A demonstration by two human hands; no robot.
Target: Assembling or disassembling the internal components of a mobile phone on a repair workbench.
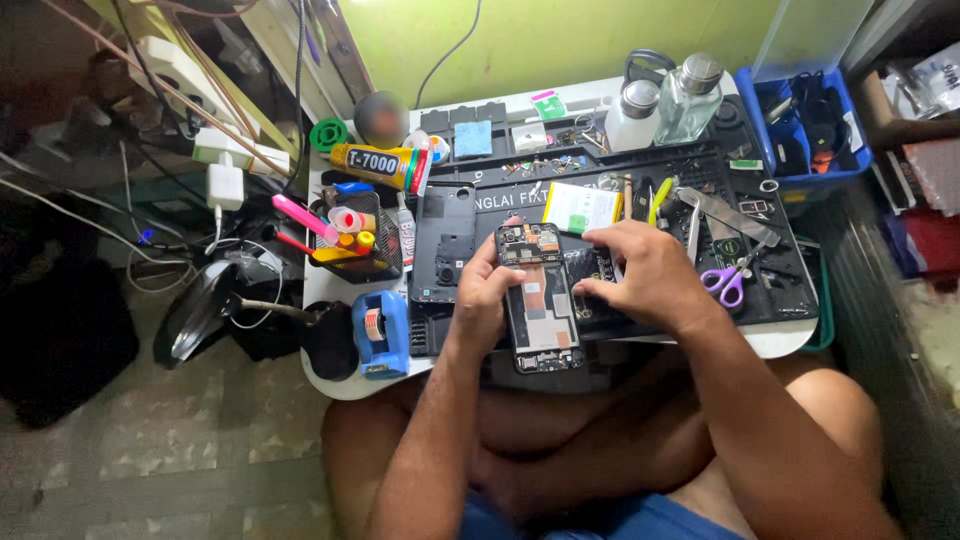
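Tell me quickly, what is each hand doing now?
Left hand: closed around the left edge of the opened phone, holding it.
Right hand: fingers curled, resting on the phone's right side; whether it grips cannot be told.

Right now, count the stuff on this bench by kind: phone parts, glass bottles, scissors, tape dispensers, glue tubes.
Phone parts: 2, an opened phone between the left hand and right hand, and a back cover
Glass bottles: 2
Scissors: 1
Tape dispensers: 1
Glue tubes: 1
Total: 7
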